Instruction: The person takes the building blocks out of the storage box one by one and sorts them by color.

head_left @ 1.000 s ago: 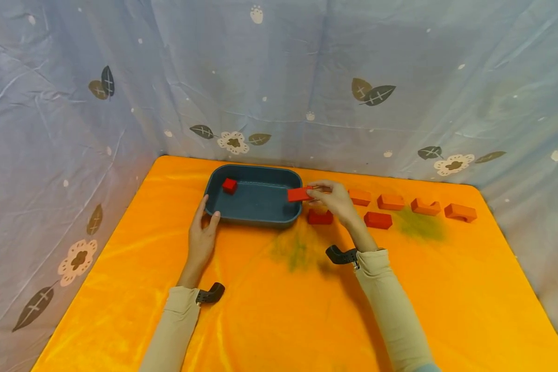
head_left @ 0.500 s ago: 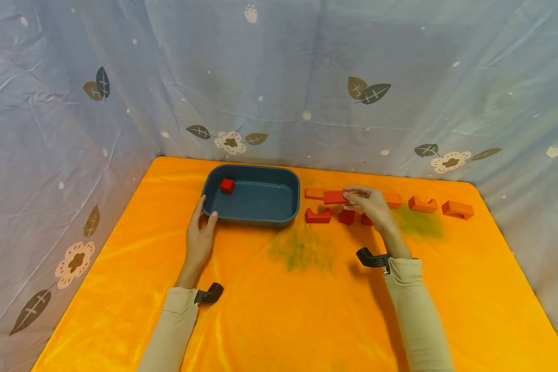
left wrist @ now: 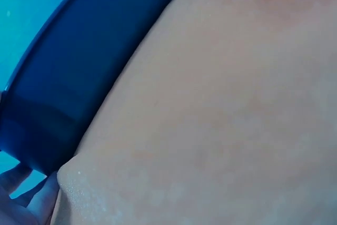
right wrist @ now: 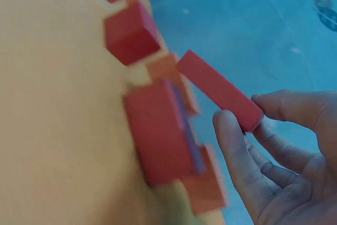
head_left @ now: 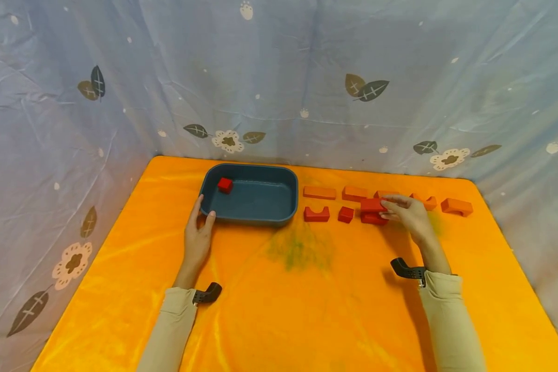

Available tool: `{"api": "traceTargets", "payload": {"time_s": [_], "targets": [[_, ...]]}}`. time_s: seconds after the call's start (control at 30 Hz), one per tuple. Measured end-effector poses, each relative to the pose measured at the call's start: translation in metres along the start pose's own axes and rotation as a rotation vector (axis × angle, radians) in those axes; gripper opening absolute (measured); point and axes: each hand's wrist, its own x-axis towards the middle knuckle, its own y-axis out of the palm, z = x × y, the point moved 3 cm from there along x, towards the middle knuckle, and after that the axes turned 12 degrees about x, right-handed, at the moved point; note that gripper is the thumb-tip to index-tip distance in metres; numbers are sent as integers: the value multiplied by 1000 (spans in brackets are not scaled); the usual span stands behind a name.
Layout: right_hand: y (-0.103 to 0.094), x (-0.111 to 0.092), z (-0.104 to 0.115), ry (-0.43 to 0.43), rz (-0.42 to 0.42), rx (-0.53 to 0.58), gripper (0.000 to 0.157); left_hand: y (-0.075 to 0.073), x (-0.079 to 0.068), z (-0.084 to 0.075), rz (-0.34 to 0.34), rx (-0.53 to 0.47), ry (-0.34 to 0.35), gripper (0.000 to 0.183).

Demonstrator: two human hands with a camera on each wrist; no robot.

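Observation:
My right hand pinches a flat red rectangular block between thumb and fingers. In the right wrist view that held block is tilted and lifted, close to a thicker red block lying on the table. From the head camera, the held block partly covers this red block. At the near left corner of a dark blue tray, my left hand rests with thumb and forefinger spread, touching the rim. Inside the tray sits a red cube.
Right of the tray, a front row has a red notched block and a red cube. Behind lie an orange plank, several orange blocks and an arched one. A patterned curtain stands behind the yellow-covered table.
My right hand has carried the red block rightward from the tray's right edge to above the front row's right end. My left hand has stayed at the tray corner.

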Motion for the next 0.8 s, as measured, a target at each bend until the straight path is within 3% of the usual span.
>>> {"api": "traceTargets", "payload": {"time_s": [0.27, 0.37, 0.63, 0.8], "targets": [[-43, -14, 13, -15, -51, 83, 14, 2, 0, 0, -15, 3, -5, 57], [-60, -18, 13, 0, -71, 87, 10, 2, 1, 0, -12, 4, 2, 57], [-92, -19, -9, 84, -70, -116, 15, 0, 1, 0, -5, 3, 14, 57], [-96, -17, -20, 81, -86, -264, 49, -1, 0, 0, -15, 17, 2, 57]]}}
